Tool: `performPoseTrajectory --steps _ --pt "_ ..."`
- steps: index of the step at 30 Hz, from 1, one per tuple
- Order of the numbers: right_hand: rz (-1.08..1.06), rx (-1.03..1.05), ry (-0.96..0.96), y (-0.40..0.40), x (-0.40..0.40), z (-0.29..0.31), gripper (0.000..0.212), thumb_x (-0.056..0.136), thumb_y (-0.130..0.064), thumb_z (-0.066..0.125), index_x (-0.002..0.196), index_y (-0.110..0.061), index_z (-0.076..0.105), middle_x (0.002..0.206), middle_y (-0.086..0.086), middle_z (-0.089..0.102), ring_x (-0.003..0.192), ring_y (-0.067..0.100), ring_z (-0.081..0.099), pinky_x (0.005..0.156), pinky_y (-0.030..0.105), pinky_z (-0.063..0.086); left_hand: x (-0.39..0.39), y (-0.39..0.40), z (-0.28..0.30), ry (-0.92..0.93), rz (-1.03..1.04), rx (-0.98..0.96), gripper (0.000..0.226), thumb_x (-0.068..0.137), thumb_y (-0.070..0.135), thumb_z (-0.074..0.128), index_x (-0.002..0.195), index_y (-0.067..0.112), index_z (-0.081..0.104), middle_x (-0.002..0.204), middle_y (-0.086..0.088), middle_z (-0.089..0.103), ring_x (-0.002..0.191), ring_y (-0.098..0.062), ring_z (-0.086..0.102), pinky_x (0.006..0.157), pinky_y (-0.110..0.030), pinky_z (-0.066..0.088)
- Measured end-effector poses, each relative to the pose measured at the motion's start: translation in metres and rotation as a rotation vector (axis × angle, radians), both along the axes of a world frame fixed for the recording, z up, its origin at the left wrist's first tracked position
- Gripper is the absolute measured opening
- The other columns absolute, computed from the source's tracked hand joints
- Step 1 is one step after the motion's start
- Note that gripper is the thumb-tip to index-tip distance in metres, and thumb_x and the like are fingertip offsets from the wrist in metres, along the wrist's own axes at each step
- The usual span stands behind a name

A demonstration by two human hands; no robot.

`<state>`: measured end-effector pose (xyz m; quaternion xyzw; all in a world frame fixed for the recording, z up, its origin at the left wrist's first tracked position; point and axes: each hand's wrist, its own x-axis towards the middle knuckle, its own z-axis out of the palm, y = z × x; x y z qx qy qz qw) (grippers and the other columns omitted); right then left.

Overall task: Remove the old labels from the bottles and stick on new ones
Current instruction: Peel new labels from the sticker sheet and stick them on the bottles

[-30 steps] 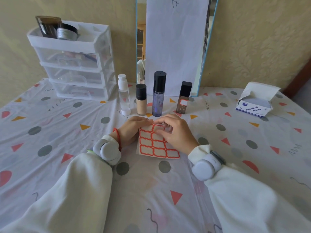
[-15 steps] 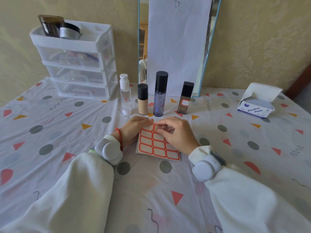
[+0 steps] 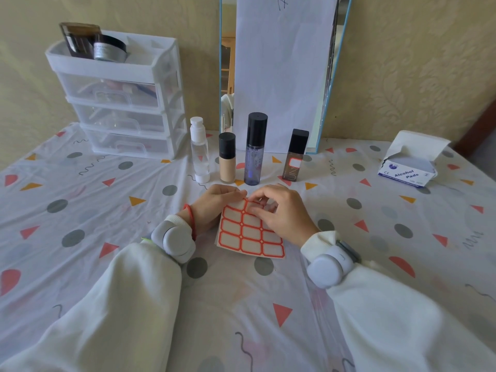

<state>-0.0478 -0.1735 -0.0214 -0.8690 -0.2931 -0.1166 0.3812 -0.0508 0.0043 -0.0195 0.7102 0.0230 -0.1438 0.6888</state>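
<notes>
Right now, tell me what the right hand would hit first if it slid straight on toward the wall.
Probably the tall dark-capped bottle: the right hand points up-table, and that bottle stands nearest ahead, though depth is hard to judge.

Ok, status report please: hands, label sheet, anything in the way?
Left hand pinches label sheet corner. Right hand picks at a top label. Bottles upright behind, nothing blocking.

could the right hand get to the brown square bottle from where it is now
Probably yes: the brown square bottle stands just beyond the right hand with bare tablecloth between. But it's busy picking at the label sheet.
</notes>
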Motion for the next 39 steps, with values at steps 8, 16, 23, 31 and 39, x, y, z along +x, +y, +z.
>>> performPoseTrajectory --steps 8,16,23,31,39 --pt "-0.033 0.034 0.030 -0.0004 0.0010 -0.0029 0.023 0.082 -0.024 0.074 0.104 -0.015 0.071 0.093 -0.009 0.062 0.075 -0.004 0.056 0.066 0.000 0.043 -0.0009 -0.0003 -0.0007 -0.052 -0.009 0.022 0.026 0.096 0.022 0.053 0.082 0.003 0.065 0.077 -0.012 0.069 0.065 -0.020 0.068 0.064 -0.028 0.058" --pt "-0.052 0.032 0.032 0.0009 0.0014 -0.0043 0.020 0.082 -0.022 0.075 0.099 -0.014 0.071 0.089 -0.011 0.060 0.071 -0.004 0.055 0.066 -0.002 0.041 -0.0009 0.0002 -0.0031 -0.077 -0.022 0.025 0.028 0.094 0.023 0.057 0.084 -0.001 0.066 0.079 -0.014 0.069 0.068 -0.022 0.068 0.066 -0.029 0.058" --pt "-0.038 0.050 -0.006 -0.0003 0.0023 -0.0063 0.015 0.081 -0.024 0.075 0.094 -0.016 0.072 0.089 -0.005 0.070 0.070 -0.003 0.058 0.065 0.005 0.047 -0.0007 0.0007 -0.0026 -0.075 -0.006 0.054 0.026 0.093 0.026 0.057 0.079 0.006 0.067 0.074 -0.008 0.072 0.066 -0.020 0.070 0.064 -0.029 0.056" --pt "0.028 0.045 -0.018 -0.0015 0.0046 -0.0052 0.007 0.086 -0.018 0.070 0.085 -0.014 0.064 0.105 -0.003 0.062 0.082 0.009 0.059 0.071 0.009 0.048 -0.0025 -0.0010 -0.0004 -0.102 0.067 0.186 0.024 0.094 0.030 0.057 0.081 0.014 0.069 0.075 -0.002 0.074 0.070 -0.018 0.072 0.066 -0.029 0.057" --pt "0.002 0.135 0.132 -0.0049 0.0062 -0.0018 0.010 0.092 -0.022 0.061 0.087 -0.023 0.053 0.105 -0.007 0.052 0.085 0.005 0.056 0.072 0.003 0.044 -0.0011 -0.0032 0.0002 -0.133 0.109 0.280 0.021 0.094 0.029 0.058 0.079 0.018 0.068 0.070 0.004 0.072 0.064 -0.011 0.071 0.056 -0.020 0.054"
